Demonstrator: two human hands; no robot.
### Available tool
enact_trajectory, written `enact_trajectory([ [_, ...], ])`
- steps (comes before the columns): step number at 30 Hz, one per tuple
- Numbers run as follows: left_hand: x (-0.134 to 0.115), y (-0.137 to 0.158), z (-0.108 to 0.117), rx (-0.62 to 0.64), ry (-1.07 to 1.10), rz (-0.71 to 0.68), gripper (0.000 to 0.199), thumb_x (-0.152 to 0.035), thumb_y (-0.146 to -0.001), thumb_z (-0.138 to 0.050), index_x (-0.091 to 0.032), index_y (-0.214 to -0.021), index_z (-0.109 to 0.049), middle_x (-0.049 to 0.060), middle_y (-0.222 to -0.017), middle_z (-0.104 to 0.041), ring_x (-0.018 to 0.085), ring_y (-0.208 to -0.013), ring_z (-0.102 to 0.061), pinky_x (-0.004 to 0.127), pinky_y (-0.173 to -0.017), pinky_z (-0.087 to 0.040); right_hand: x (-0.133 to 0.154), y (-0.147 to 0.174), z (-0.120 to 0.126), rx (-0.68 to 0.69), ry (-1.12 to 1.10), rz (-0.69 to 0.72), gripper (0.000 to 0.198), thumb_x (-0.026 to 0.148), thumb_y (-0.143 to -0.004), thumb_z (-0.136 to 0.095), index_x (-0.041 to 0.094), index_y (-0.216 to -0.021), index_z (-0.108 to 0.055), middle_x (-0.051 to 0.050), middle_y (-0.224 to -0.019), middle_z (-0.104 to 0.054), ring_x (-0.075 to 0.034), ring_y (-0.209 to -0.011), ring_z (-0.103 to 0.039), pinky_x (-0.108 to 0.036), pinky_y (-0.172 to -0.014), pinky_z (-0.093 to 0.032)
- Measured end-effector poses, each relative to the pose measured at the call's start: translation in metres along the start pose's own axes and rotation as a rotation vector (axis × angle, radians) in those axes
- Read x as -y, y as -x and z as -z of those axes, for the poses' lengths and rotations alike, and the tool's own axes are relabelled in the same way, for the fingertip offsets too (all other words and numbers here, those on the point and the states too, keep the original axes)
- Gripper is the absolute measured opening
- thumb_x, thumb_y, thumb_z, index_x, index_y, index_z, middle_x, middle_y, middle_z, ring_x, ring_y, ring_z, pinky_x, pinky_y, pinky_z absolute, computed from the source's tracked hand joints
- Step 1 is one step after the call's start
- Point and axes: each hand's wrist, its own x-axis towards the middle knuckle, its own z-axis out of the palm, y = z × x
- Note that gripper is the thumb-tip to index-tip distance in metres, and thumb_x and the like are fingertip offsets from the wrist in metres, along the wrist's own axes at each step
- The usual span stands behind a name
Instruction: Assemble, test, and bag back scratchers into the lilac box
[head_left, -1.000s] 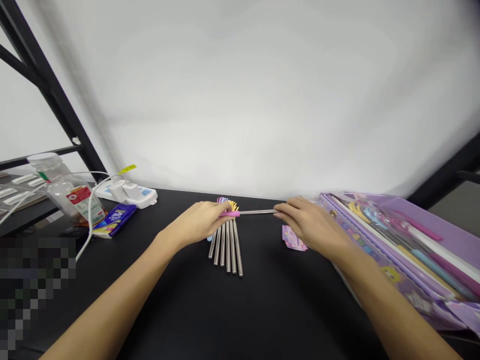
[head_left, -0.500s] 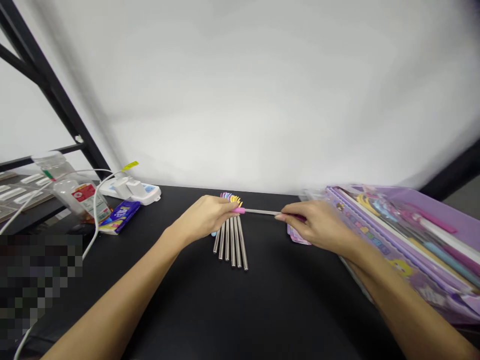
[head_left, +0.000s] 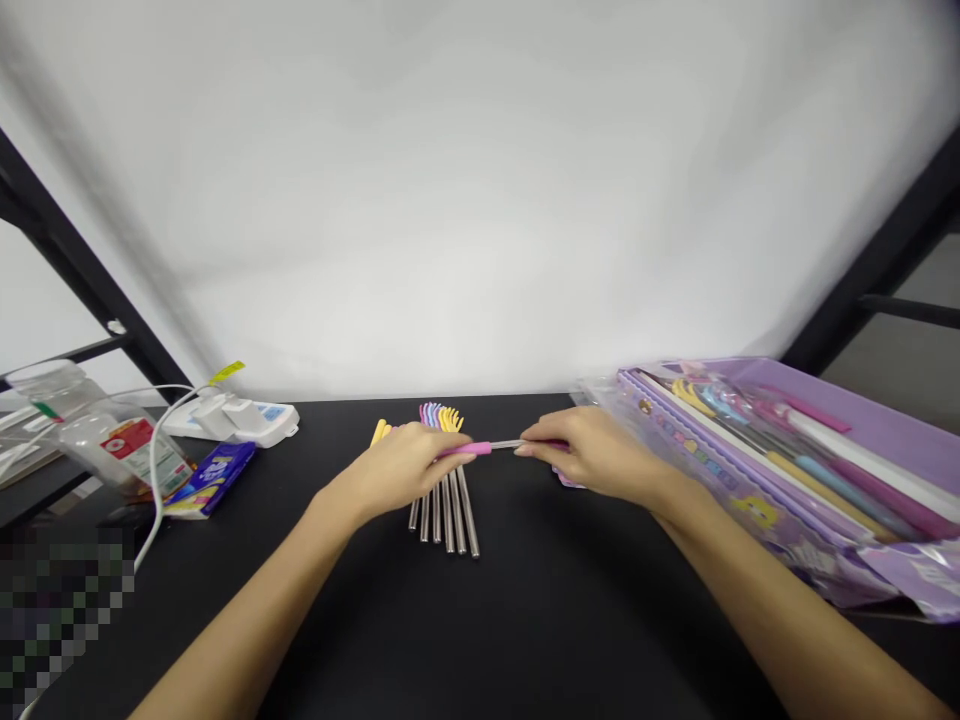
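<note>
In the head view, your left hand point(head_left: 405, 465) pinches the thin silver rod with pink ends point(head_left: 504, 445) at its pink sleeve, and your right hand point(head_left: 592, 455) pinches the opposite end, fingers closed on both sides. The rod lies nearly level between them, above the black worktop point(head_left: 480, 640), probably for steadiness. Slim silver metal tubes with coloured tips point(head_left: 450, 510) lie side by side near your left hand, perhaps so each one stays separate.
</note>
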Motion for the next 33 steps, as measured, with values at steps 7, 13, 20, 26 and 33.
enact_trajectory([
  [7, 0.006, 0.004, 0.002, 0.079, 0.296, 0.107, 0.043, -0.043, -0.101, -0.041, -0.015, -0.087, -0.070, -0.005, -0.057, -0.045, 0.009, -0.052, -0.035, 0.023, -0.051, -0.028, 0.005, 0.002, -0.004, -0.039, 0.282, 0.143, 0.034, 0.034, -0.097, -0.047, 0.022, -0.077, -0.071, -0.005, -0.071, -0.066, -0.016, -0.060, -0.054, -0.031, -0.057, -0.027],
  [13, 0.000, 0.003, -0.006, -0.030, 0.242, -0.012, 0.036, -0.036, -0.103, -0.040, -0.017, -0.105, -0.070, -0.001, -0.068, -0.061, 0.011, -0.058, -0.046, 0.024, -0.059, -0.035, 0.010, 0.003, -0.004, -0.013, 0.156, 0.070, 0.037, 0.035, -0.095, -0.050, 0.022, -0.063, -0.066, -0.002, -0.059, -0.062, -0.015, -0.054, -0.048, -0.032, -0.056, -0.024],
  [20, -0.006, 0.003, -0.014, -0.174, -0.135, -0.051, 0.041, -0.037, -0.105, -0.033, -0.018, -0.095, -0.068, 0.001, -0.066, -0.060, 0.011, -0.053, -0.051, 0.025, -0.051, -0.029, 0.007, 0.001, -0.008, 0.036, -0.093, -0.038, 0.041, 0.045, -0.093, -0.052, 0.023, -0.062, -0.068, 0.003, -0.051, -0.048, -0.012, -0.049, -0.035, -0.028, -0.051, -0.023],
  [26, -0.014, -0.004, -0.021, -0.060, -0.383, -0.027, 0.027, -0.035, -0.102, -0.044, -0.018, -0.095, -0.064, 0.002, -0.069, -0.066, 0.015, -0.051, -0.057, 0.026, -0.048, -0.023, 0.014, -0.006, -0.023, 0.032, -0.005, 0.045, 0.036, 0.045, -0.096, -0.050, 0.023, -0.085, -0.076, -0.004, -0.075, -0.072, -0.017, -0.065, -0.058, -0.029, -0.062, -0.037],
  [33, 0.022, 0.007, 0.005, -0.068, -0.309, 0.029, 0.026, -0.034, -0.101, -0.047, -0.020, -0.103, -0.068, 0.003, -0.081, -0.069, 0.015, -0.064, -0.064, 0.024, -0.053, -0.034, -0.007, 0.001, 0.003, -0.012, 0.085, -0.057, 0.035, 0.046, -0.095, -0.050, 0.024, -0.085, -0.075, -0.003, -0.074, -0.074, -0.020, -0.066, -0.063, -0.030, -0.060, -0.037],
])
